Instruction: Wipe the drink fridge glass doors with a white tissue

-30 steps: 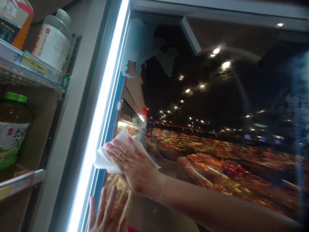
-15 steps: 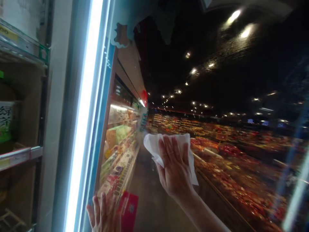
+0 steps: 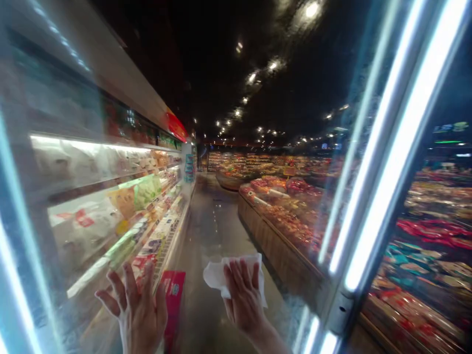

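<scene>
My right hand (image 3: 246,297) lies flat over a white wipe (image 3: 216,274), pressing it against the clear glass door in front of me. The wipe sticks out past the fingertips on the left and at the top. To the left, my left hand (image 3: 138,312) is raised with its fingers spread and nothing in it. It is close to the glass; whether it touches cannot be told. A bright lit door edge (image 3: 391,162) slants down the right side of the view.
Through the glass, chilled shelves with packaged goods (image 3: 143,191) line the left side. A red box (image 3: 174,302) stands on the floor beyond my left hand. An aisle (image 3: 214,221) runs away ahead, with a long wood-sided display bin (image 3: 273,236) on its right.
The view has shifted: the bottle shelf at left is gone and the right door edge has come in. My right hand with the wipe sits lower in view; my left hand shows higher, fingers wider.
</scene>
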The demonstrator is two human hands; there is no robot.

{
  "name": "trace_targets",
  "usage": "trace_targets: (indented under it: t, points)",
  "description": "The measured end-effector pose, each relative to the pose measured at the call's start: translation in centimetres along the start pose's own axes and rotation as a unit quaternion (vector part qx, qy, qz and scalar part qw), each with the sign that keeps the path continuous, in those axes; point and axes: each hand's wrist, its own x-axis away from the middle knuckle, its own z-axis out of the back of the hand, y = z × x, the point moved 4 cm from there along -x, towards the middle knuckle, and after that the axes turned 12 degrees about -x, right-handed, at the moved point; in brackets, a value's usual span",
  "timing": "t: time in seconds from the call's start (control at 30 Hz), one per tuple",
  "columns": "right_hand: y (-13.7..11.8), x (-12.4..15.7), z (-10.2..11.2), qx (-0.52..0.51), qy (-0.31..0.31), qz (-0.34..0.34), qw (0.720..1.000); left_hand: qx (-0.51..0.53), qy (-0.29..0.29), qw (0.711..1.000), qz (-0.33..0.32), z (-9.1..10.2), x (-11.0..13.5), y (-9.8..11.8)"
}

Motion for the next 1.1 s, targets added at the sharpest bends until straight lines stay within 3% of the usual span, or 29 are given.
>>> trace_targets:
  t: [0.2,0.37,0.53,0.6,0.77,0.93,1.1]
  points:
    - [5.6,3.8,1.9,0.01,0.056,-0.151,0.987,0.022,-0.029,0.998,-0.042,-0.7,-0.3,6.1]
    - [6.9,10.7,2.0,0.004,0.028,-0.093,0.995,0.024,-0.055,0.993,-0.1,-2.6,2.9,12.5]
    - [12.3,9.0,4.5,0.0,0.053,-0.208,0.977,0.035,-0.063,0.987,-0.141,-4.1,4.5,18.1]
    - [13.0,9.4,4.9,-0.012,0.049,-0.222,0.974,0.035,-0.068,0.987,-0.138,-4.2,4.5,19.6]
    - [12.6,13.2,4.8,-0.032,0.031,-0.18,0.983,0.031,-0.076,0.987,-0.141,-4.0,4.3,21.3]
    - [16.0,10.5,6.8,-0.037,0.065,-0.244,0.967,0.027,-0.061,0.986,-0.151,-4.2,4.3,21.2]
    - [12.9,10.7,6.0,-0.047,0.035,-0.18,0.982,0.015,-0.062,0.985,-0.159,-4.5,4.0,20.8]
